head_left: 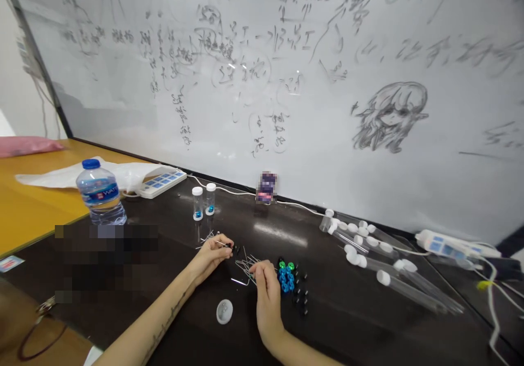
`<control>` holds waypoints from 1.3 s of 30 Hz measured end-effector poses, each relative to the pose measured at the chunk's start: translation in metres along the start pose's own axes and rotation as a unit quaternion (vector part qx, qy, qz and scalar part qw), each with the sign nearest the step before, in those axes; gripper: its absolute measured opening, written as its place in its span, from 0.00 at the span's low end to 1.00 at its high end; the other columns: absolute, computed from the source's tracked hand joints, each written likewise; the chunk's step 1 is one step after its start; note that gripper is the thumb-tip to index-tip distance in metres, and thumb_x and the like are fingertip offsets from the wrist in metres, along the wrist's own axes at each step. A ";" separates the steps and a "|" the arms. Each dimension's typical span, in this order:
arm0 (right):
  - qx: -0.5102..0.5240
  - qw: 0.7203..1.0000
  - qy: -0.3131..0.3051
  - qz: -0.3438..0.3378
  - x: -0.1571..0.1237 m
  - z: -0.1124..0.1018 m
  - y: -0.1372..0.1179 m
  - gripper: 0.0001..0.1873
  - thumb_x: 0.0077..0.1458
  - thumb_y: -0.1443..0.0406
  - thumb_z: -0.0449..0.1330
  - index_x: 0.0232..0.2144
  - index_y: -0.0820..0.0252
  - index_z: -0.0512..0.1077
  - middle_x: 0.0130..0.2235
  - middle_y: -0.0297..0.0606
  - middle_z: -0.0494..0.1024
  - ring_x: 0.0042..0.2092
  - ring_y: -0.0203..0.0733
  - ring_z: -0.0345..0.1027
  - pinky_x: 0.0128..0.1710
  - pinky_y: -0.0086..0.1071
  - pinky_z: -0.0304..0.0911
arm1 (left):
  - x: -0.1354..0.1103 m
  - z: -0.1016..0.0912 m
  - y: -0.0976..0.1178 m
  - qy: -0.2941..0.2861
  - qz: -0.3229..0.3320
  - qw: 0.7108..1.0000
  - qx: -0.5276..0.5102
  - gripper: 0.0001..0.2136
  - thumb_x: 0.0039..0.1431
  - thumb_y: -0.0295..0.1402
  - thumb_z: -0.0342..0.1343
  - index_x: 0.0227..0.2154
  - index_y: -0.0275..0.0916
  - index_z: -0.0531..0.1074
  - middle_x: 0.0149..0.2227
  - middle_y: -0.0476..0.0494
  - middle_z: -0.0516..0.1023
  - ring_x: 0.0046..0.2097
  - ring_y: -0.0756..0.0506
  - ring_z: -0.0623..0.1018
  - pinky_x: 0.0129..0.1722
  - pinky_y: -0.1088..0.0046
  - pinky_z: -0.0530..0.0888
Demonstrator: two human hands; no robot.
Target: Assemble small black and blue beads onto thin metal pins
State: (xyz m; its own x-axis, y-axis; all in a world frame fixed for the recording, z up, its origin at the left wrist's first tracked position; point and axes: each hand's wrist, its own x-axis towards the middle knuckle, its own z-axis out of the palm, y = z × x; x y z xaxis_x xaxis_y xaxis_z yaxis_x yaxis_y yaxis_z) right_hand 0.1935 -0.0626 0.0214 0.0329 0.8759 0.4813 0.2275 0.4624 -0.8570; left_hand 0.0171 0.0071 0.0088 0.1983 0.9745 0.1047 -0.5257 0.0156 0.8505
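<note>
My left hand [216, 252] is closed in a pinch, with a small black screw [230, 246] at its fingertips. Other dark bits lie just right of those fingertips. My right hand [267, 289] has its thumb and fingers pressed together at the edge of a pile of L-shaped hex keys [244, 267]; what it grips, if anything, is hidden. Right of that hand are blue ring-shaped parts [286, 279], two green ones [290, 266] and several black screws [305, 301]. A small white cap [224, 311] lies between my forearms, with something tiny inside.
Two clear tubes [197, 205] with white lids stand behind my left hand, blue pieces inside. A water bottle [102, 194] and a power strip [164, 182] are at left. Several capped clear tubes [409, 289] lie at right beside another power strip [446, 246]. A whiteboard [229, 136] rises behind.
</note>
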 end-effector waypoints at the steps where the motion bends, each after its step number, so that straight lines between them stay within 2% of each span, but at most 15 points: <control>1: 0.009 1.000 -0.014 0.000 -0.001 -0.002 -0.001 0.16 0.65 0.61 0.45 0.28 0.58 0.65 0.30 0.35 0.68 0.36 0.42 0.63 0.39 0.34 0.56 | 0.003 0.000 0.000 -0.011 -0.006 1.000 0.000 0.10 0.42 0.25 0.67 0.29 0.34 0.74 0.29 0.47 0.77 0.28 0.54 0.74 0.30 0.82 0.69; 5: 0.023 0.996 -0.068 -0.057 -0.007 -0.004 0.008 0.18 0.64 0.60 0.45 0.25 0.58 0.66 0.26 0.35 0.67 0.31 0.41 0.62 0.34 0.34 0.55 | 0.011 0.002 0.000 -0.063 -0.023 0.998 0.008 0.09 0.42 0.24 0.66 0.28 0.34 0.73 0.28 0.47 0.75 0.26 0.53 0.74 0.27 0.82 0.69; 7: 0.022 0.992 -0.064 -0.111 -0.009 0.002 0.017 0.20 0.63 0.59 0.46 0.22 0.58 0.66 0.23 0.34 0.67 0.29 0.40 0.62 0.33 0.35 0.54 | 0.012 0.001 -0.001 -0.085 -0.026 0.996 0.003 0.10 0.41 0.24 0.67 0.28 0.35 0.73 0.27 0.47 0.75 0.25 0.53 0.74 0.24 0.82 0.69; 9: 0.024 0.989 -0.062 -0.133 -0.008 0.010 0.026 0.21 0.62 0.59 0.47 0.20 0.58 0.66 0.21 0.33 0.67 0.27 0.39 0.61 0.32 0.35 0.53 | 0.013 -0.001 -0.002 -0.099 -0.032 0.995 0.005 0.10 0.40 0.23 0.67 0.27 0.34 0.72 0.27 0.47 0.74 0.25 0.52 0.74 0.23 0.81 0.69; 13: 0.030 0.992 -0.071 -0.096 -0.004 0.017 0.028 0.20 0.63 0.59 0.46 0.21 0.58 0.66 0.22 0.33 0.66 0.28 0.40 0.62 0.33 0.35 0.53 | 0.012 -0.005 -0.002 -0.107 -0.038 0.994 0.004 0.10 0.39 0.23 0.67 0.26 0.34 0.72 0.27 0.47 0.74 0.25 0.51 0.74 0.23 0.80 0.70; 19: 0.033 0.989 -0.135 -0.054 -0.002 0.004 -0.002 0.17 0.63 0.63 0.46 0.24 0.58 0.66 0.26 0.33 0.67 0.32 0.39 0.63 0.43 0.37 0.54 | 0.009 -0.008 0.001 -0.127 -0.071 0.989 0.036 0.10 0.40 0.24 0.67 0.27 0.33 0.73 0.27 0.47 0.74 0.25 0.52 0.74 0.24 0.80 0.71; 22: 0.021 0.992 -0.119 -0.037 -0.005 -0.001 -0.012 0.16 0.63 0.64 0.45 0.25 0.58 0.66 0.28 0.34 0.68 0.36 0.40 0.62 0.41 0.35 0.55 | 0.009 -0.008 0.001 -0.120 -0.065 0.989 0.049 0.10 0.40 0.24 0.67 0.28 0.34 0.73 0.27 0.48 0.74 0.25 0.53 0.74 0.25 0.82 0.71; 25: 0.008 0.994 -0.094 -0.062 -0.010 -0.003 -0.016 0.15 0.63 0.66 0.46 0.26 0.58 0.66 0.29 0.35 0.69 0.37 0.41 0.62 0.43 0.36 0.55 | 0.011 -0.006 0.001 -0.096 -0.080 0.990 0.057 0.11 0.39 0.27 0.68 0.28 0.34 0.74 0.27 0.48 0.75 0.26 0.53 0.75 0.26 0.82 0.71; 30: -0.020 0.996 -0.033 -0.083 -0.014 -0.001 -0.018 0.13 0.62 0.67 0.47 0.26 0.58 0.66 0.30 0.35 0.69 0.37 0.41 0.62 0.42 0.35 0.56 | 0.011 0.003 0.002 -0.130 -0.125 0.980 0.084 0.10 0.41 0.25 0.67 0.29 0.33 0.75 0.27 0.47 0.76 0.26 0.52 0.76 0.28 0.80 0.73; 35: -0.056 0.996 0.038 -0.053 -0.008 0.006 -0.016 0.15 0.62 0.68 0.47 0.25 0.58 0.66 0.28 0.33 0.69 0.35 0.39 0.62 0.43 0.35 0.54 | 0.007 0.000 0.001 -0.137 -0.126 0.979 0.084 0.09 0.43 0.26 0.66 0.29 0.34 0.74 0.26 0.48 0.77 0.29 0.51 0.77 0.31 0.80 0.73; 39: -0.066 0.996 0.060 -0.028 -0.004 0.010 -0.012 0.15 0.63 0.68 0.47 0.24 0.59 0.66 0.28 0.33 0.68 0.34 0.40 0.62 0.39 0.33 0.55 | 0.006 -0.004 0.000 -0.160 -0.134 0.975 0.079 0.08 0.43 0.24 0.66 0.27 0.35 0.73 0.26 0.49 0.76 0.28 0.51 0.76 0.30 0.79 0.72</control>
State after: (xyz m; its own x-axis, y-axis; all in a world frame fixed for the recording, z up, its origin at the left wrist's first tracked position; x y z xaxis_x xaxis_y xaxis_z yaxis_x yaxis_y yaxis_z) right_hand 0.1813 -0.0704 0.0280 0.1319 0.8230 0.5526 0.3581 0.4802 -0.8007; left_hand 0.0155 0.0140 0.0076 0.5717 0.8204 0.0017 -0.2902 0.2003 0.9358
